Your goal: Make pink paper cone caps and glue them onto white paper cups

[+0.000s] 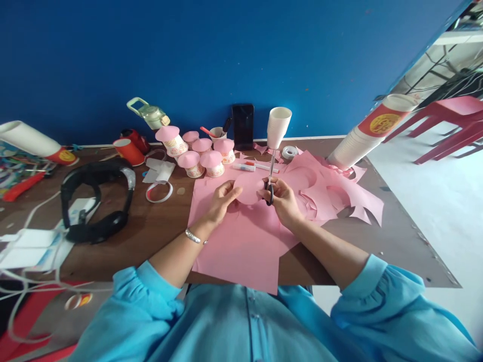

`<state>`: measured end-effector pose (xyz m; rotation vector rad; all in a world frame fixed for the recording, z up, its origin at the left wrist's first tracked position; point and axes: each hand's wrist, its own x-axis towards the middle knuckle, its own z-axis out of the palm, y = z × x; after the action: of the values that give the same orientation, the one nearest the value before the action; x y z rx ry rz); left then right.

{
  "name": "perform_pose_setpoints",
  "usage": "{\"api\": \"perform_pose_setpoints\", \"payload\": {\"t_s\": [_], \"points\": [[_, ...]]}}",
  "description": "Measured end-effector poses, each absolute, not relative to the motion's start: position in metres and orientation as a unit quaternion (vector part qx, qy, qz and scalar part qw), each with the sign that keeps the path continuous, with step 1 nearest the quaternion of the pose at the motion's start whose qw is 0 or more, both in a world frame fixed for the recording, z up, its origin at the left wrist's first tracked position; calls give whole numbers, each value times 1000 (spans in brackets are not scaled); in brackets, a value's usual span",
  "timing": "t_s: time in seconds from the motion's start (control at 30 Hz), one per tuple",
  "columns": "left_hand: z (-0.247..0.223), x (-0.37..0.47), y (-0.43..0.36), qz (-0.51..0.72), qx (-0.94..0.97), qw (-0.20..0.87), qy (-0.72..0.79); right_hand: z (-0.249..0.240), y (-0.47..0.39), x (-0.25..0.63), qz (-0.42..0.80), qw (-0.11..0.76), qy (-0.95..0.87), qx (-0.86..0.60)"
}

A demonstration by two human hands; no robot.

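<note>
Closest to me, my blue shirt is filling the bottom edge, and my sleeved arms are reaching forward over a brown tabletop. A silver bracelet is circling my left wrist. Large pink sheets are lying in front of me, with one corner hanging over the near edge. To the left, a black headset is resting beside white cables.

Above the sheets, my left hand is pinching the left edge of a pink paper circle. My right hand is gripping the black handles of scissors at the circle's right edge; the blades are pointing away from me. Cut pink scraps are spreading to the right, and a white tape ring is lying to the left.

Just beyond the circle, white markers are lying flat. Six small cups with pink cone roofs are clustering to their left. Farther back, a dark phone is leaning against the blue wall, between a pen cup and a stack of white cups.
</note>
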<state>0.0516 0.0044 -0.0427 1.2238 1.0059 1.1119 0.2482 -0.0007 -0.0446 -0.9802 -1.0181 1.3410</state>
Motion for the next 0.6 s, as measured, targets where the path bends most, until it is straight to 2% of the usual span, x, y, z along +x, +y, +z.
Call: {"api": "perform_pose_setpoints", "payload": {"t_s": [0.17,0.4,0.6], "points": [[-46,53,7,457,473,583,477,-47,-1,248,564,536,-467,-420],[-52,51,16,496,409,627,439,-50,-2,252,564,508,-502,-415],[-52,54,16,525,413,597,444,-52,4,252,524,536,-500,-435]]}}
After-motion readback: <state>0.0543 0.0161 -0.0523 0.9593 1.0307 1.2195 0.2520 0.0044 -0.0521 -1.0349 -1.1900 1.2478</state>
